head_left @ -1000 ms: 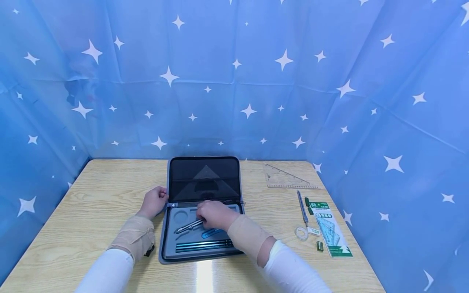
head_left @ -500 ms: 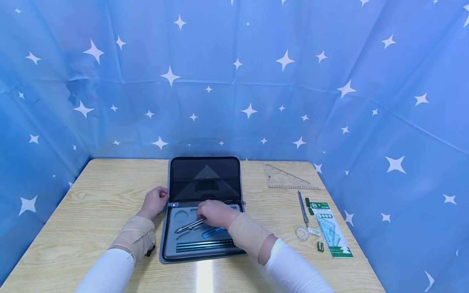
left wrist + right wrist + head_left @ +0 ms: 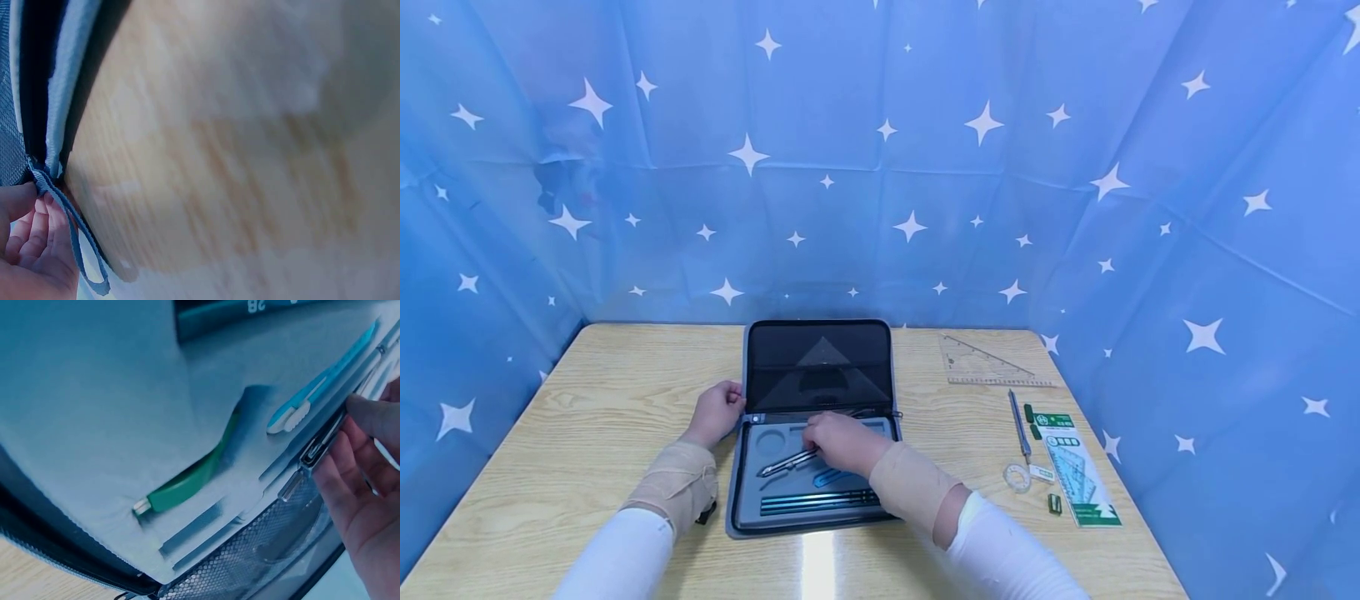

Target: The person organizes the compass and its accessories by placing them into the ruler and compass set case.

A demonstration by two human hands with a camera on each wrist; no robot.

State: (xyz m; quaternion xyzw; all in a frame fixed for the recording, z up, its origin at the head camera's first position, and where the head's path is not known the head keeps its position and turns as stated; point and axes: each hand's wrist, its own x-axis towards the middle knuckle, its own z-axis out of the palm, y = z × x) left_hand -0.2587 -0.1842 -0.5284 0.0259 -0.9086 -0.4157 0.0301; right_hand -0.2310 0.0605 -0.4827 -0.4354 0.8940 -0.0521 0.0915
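An open zip case (image 3: 747, 500) lies on the table with its lid raised at the back. My left hand (image 3: 717, 414) is at its left side; in the left wrist view, thumb and fingers pinch the corner beside a fabric loop (image 3: 76, 240). Over the grey tray, my right hand (image 3: 842, 440) pinches a metal drawing compass (image 3: 786, 463), tilted above its slot. Beside it in the tray is a blue utility knife (image 3: 300, 409). A green curved piece (image 3: 187, 484) with a pale tip sits in another recess. Dark pencils (image 3: 816, 503) lie along the front.
Behind the lid's mesh shows a clear triangle (image 3: 823, 358). To the right lie a set square (image 3: 985, 367), a slim grey-blue pen-like tool (image 3: 1020, 427), a tape roll (image 3: 1017, 477), an eraser (image 3: 1042, 473), a green sharpener (image 3: 1055, 503) and a ruler packet (image 3: 1081, 475).
Both hands stay almost in place. The right hand and the compass shift only very slightly over the tray.
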